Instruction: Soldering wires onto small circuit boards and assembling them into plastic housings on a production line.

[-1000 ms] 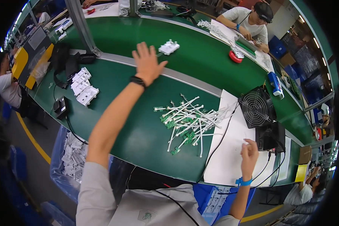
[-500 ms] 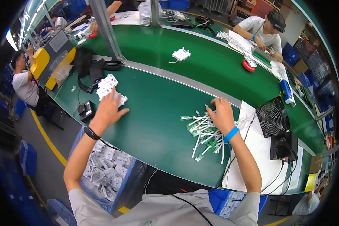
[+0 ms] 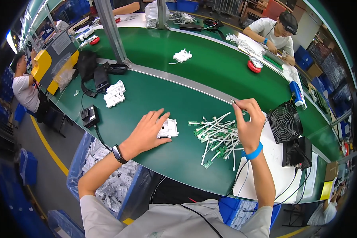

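Observation:
My left hand (image 3: 147,132) rests on the green bench around the left side of a white plastic housing (image 3: 170,128), fingers along its far edge and thumb along its near edge. My right hand (image 3: 250,122) is raised over the right part of the bench, with thumb and forefinger pinched around a tiny item too small to name. Just left of it lies a pile of white cables with small green circuit boards (image 3: 216,139). More white plastic housings (image 3: 115,94) lie together farther left.
A conveyor (image 3: 146,45) runs behind a metal rail, carrying a white housing (image 3: 182,56). Right of the cables stand a black fan (image 3: 285,122) and white paper (image 3: 250,180). A black box (image 3: 89,116) sits left; a bin of white parts (image 3: 119,182) stands below. A co-worker (image 3: 271,35) sits opposite.
My left hand has moved right and nearer, and a white housing has come with it to the bench middle. My right hand has lifted off the cable pile. The conveyor's housing has shifted left.

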### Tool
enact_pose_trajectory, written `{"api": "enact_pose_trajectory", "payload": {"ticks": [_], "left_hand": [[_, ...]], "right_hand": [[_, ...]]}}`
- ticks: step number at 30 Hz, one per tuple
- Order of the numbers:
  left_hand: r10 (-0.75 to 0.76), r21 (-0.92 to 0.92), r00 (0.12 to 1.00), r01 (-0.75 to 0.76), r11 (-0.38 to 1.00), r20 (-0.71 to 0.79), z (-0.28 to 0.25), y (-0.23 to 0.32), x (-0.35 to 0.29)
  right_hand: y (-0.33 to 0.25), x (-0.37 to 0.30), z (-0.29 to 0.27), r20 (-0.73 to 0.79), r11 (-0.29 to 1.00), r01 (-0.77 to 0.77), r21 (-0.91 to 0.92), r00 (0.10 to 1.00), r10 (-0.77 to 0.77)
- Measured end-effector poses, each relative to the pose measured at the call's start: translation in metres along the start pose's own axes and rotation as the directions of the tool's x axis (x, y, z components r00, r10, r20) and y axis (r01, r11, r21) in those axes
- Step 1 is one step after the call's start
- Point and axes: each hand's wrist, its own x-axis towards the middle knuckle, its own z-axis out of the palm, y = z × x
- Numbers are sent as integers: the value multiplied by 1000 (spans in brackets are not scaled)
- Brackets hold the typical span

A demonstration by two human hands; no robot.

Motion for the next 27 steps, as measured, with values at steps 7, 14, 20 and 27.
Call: {"api": "enact_pose_trajectory", "payload": {"ticks": [7, 14, 20, 27], "left_hand": [[-168, -622, 971, 236, 746, 167, -1, 22, 17], [-138, -901, 891, 422, -102, 433, 3, 64, 50], [-99, -997, 994, -60, -47, -55, 12, 95, 69], [47, -959, 968, -250, 136, -245, 12, 124, 73]], "right_hand": [[-19, -11, -37, -63, 994, -50, 95, 996, 56], [-39, -11, -41, 146, 918, -164, 362, 982, 118], [-30, -21, -44, 323, 587, -487, 646, 872, 368], [-20, -35, -42, 739, -72, -776, 627, 562, 372]]}}
